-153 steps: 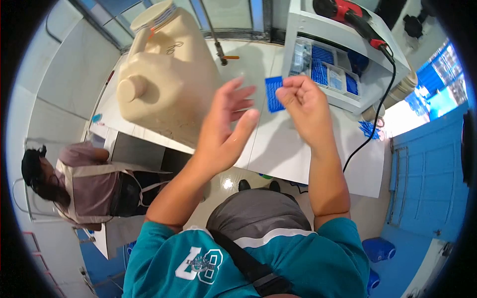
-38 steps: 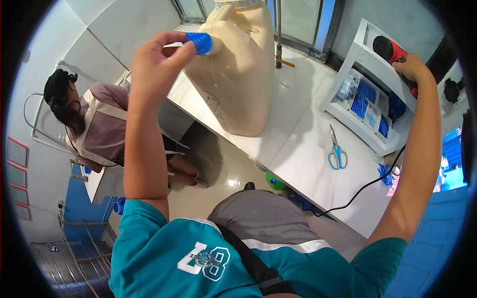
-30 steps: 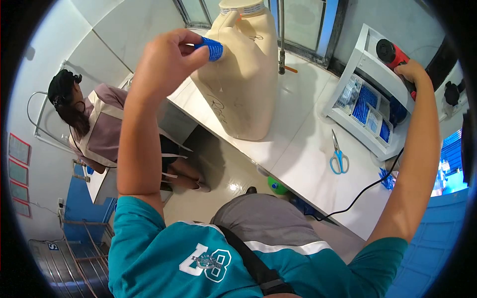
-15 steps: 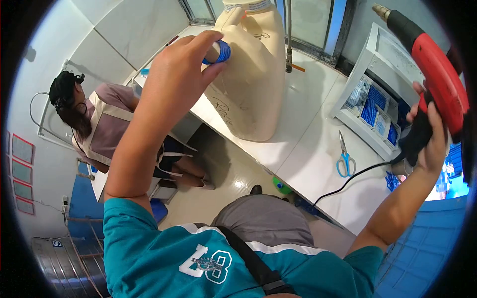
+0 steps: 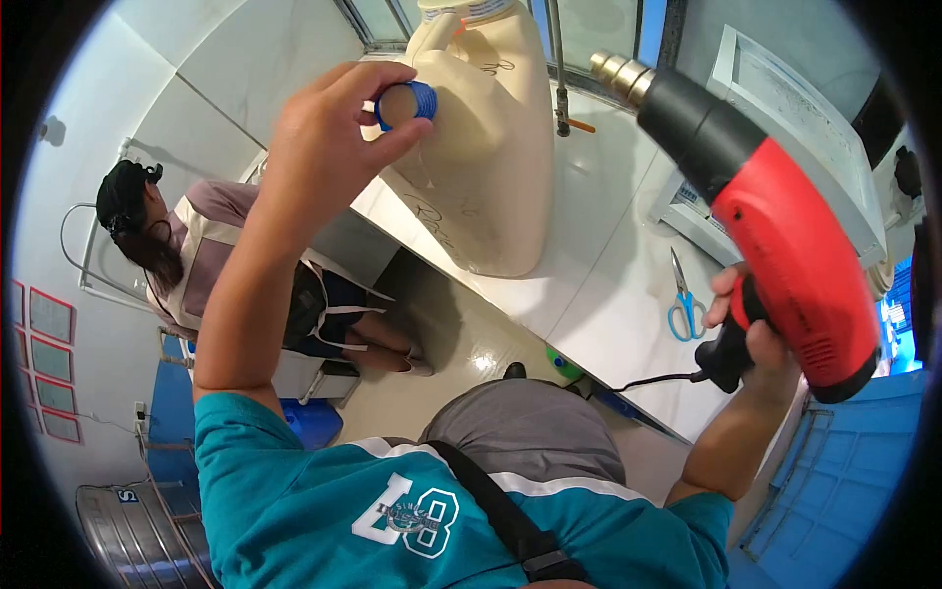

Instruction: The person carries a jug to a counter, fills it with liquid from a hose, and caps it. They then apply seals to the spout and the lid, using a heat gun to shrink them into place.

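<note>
My left hand (image 5: 329, 128) is closed, thumb and fingers pinching a small round cap (image 5: 400, 106) with a pale flat face and a ribbed blue band round its side. The cap is held in front of the shoulder of a large cream plastic jug (image 5: 481, 187), which stands upright on the white counter and has handwriting on it. Around the black handle of a red and black heat gun (image 5: 785, 245) my right hand (image 5: 765, 339) is wrapped. The gun's metal nozzle points up and left, toward the jug, and its cord trails to the left.
Scissors with blue handles (image 5: 685, 312) lie on the white counter (image 5: 603, 294). Behind the heat gun stands a white drawer unit (image 5: 726, 88), partly hidden. At left a person (image 5: 221, 226) in an apron faces away. A thin tap with an orange lever (image 5: 564, 113) rises behind the jug.
The heat gun has swung left and closer to the jug, now covering much of the drawer unit. My left hand has shifted slightly left and down, turning the cap's pale face more toward me.
</note>
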